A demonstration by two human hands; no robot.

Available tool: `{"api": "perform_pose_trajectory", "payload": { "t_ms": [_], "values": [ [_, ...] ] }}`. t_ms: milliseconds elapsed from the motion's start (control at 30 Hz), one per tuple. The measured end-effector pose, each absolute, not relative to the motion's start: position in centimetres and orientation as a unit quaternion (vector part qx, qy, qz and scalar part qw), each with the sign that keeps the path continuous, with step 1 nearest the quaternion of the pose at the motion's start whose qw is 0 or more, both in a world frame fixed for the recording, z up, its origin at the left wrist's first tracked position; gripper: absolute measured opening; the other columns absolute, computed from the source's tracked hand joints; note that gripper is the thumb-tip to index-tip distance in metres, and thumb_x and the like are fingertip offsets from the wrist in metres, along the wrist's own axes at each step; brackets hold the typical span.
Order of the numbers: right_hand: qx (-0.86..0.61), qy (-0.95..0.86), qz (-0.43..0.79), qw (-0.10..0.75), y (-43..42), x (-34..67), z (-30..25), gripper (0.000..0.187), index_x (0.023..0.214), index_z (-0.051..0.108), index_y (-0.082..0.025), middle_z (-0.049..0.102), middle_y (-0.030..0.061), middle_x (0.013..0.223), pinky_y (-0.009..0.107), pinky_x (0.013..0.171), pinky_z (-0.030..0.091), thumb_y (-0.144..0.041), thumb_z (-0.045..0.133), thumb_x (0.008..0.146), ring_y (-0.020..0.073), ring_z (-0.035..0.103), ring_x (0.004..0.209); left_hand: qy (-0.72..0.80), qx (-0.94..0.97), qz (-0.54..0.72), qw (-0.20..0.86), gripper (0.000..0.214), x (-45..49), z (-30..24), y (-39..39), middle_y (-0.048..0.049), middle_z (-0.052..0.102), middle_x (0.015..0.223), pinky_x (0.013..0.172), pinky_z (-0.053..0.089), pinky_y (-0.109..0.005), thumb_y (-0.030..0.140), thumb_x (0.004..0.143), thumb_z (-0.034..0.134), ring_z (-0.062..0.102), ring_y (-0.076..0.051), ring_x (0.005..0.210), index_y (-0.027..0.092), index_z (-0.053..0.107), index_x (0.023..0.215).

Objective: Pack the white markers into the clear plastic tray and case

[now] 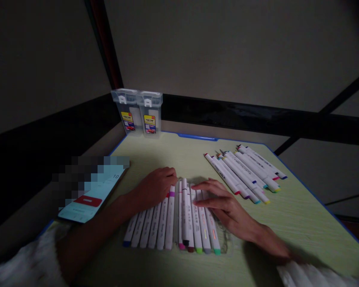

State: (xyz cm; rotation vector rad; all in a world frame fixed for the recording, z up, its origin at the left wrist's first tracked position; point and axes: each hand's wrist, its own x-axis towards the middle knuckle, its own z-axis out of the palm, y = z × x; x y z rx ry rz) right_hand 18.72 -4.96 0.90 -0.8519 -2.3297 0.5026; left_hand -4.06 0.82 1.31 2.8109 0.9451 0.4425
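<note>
White markers lie side by side in two groups in front of me, the left row [151,227] and the right row [204,227], with a clear plastic tray [227,250] partly visible around them. My left hand [157,184] is curled closed over the top ends of the left row, beside a marker with a purple band [169,219]. Its fingertips are hidden, so whatever they hold cannot be made out. My right hand [224,205] rests with fingers stretched apart across the right row's upper part. A black-tipped marker [185,215] lies on top of that row, left of the right fingertips.
More markers [242,171] lie in a loose pile at the back right of the table [302,227]. Two clear lidded boxes [137,113] stand at the back left. A lit phone [92,195] lies left of my left forearm. Walls close in behind the table.
</note>
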Motion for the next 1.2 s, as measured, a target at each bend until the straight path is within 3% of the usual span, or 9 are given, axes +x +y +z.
{"api": "perform_pose_trajectory", "payload": {
  "t_ms": [167,367,567,833,1200],
  "values": [
    [-0.392,-0.832,0.186,0.345,-4.7,19.4,0.8,0.035,0.109,0.058,-0.028,0.054,0.0035,0.116,0.049,0.089,0.039,-0.013,0.039,0.083,0.0236,0.048,0.109,0.313,0.936,0.143,0.076,0.026,-4.0,1.4,0.8,-0.0040,0.053,0.081,0.072,0.040,-0.026,0.001,0.080,0.033,0.048,-0.015,0.077,0.013,0.054,0.072],
    [-0.419,-0.846,0.170,0.284,-4.8,19.7,1.0,0.039,0.120,0.047,-0.027,0.043,0.0060,0.129,0.050,0.095,0.033,-0.028,0.054,0.081,0.0254,0.037,0.120,0.323,0.932,0.146,0.082,0.026,-4.0,1.5,0.7,-0.0038,0.053,0.081,0.071,0.040,-0.026,0.000,0.079,0.033,0.047,-0.015,0.076,0.013,0.053,0.070],
    [-0.423,-0.859,0.137,0.254,-4.8,19.7,0.6,0.048,0.119,0.044,-0.023,0.039,0.0104,0.129,0.051,0.095,0.033,-0.039,0.060,0.077,0.0279,0.034,0.121,0.316,0.935,0.140,0.075,0.026,-4.0,1.4,0.8,-0.0040,0.053,0.082,0.073,0.039,-0.026,0.000,0.078,0.034,0.048,-0.015,0.077,0.013,0.054,0.072],
    [-0.447,-0.853,0.119,0.243,-4.6,19.1,-0.2,0.033,0.113,0.049,-0.022,0.038,0.0116,0.131,0.052,0.096,0.032,-0.037,0.050,0.084,0.0286,0.033,0.122,0.323,0.931,0.148,0.082,0.025,-4.0,1.4,0.7,-0.0040,0.053,0.081,0.072,0.040,-0.026,0.000,0.079,0.033,0.048,-0.015,0.076,0.014,0.053,0.071],
    [-0.450,-0.831,0.188,0.267,-4.4,19.0,0.1,0.021,0.102,0.054,-0.021,0.044,0.0102,0.126,0.048,0.096,0.034,-0.031,0.047,0.086,0.0251,0.038,0.119,0.314,0.935,0.142,0.079,0.026,-3.9,1.5,0.6,-0.0036,0.052,0.080,0.071,0.039,-0.025,0.000,0.079,0.033,0.047,-0.015,0.075,0.013,0.053,0.070]
  ]
}}
